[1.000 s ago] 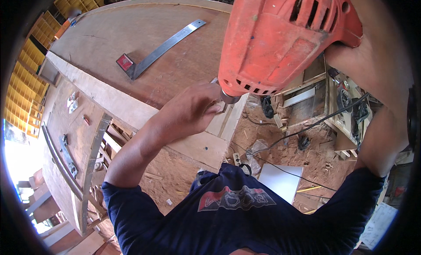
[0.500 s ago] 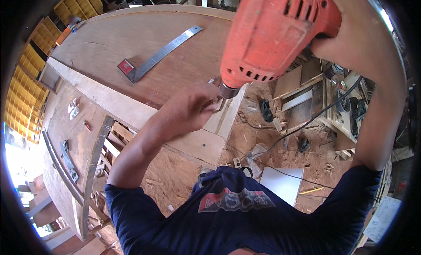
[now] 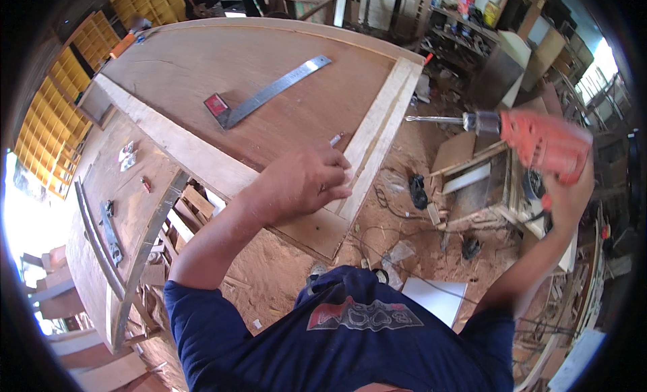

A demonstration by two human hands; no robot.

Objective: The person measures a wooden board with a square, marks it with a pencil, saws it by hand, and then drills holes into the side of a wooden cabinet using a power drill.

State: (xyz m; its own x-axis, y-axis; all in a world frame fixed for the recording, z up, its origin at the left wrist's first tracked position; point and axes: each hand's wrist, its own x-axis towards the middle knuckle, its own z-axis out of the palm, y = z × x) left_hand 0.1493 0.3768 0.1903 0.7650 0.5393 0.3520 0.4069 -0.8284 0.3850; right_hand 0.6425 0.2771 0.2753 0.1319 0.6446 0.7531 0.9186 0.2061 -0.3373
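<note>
My right hand (image 3: pixel 571 191) is closed round the handle of a red power drill (image 3: pixel 544 144), held out to the right of the panel. A long drill bit (image 3: pixel 435 119) sits in its chuck and points left, touching nothing. My left hand (image 3: pixel 300 181) is over the near right corner of a large wooden panel (image 3: pixel 283 129), its fingers curled in. What they hold, if anything, is hidden. By its knuckles shows a slim pale stick (image 3: pixel 335 140); I cannot tell whether the hand holds it. A try square (image 3: pixel 280 88) lies on the panel. One small dark hole (image 3: pixel 318 228) marks the corner.
On the left, a second wooden board (image 3: pixel 87 210) carries a long dark tool (image 3: pixel 108 233) and small items. Sawdust, wood scraps and cords cover the floor, with a white sheet (image 3: pixel 438 299) near me. Yellow shelving (image 3: pixel 40 132) and a cluttered rack (image 3: pixel 465 31) stand farther off.
My right hand has swung the drill down and out to the right, away from my left hand, and the bit now shows. The left hand stays near the panel's corner.
</note>
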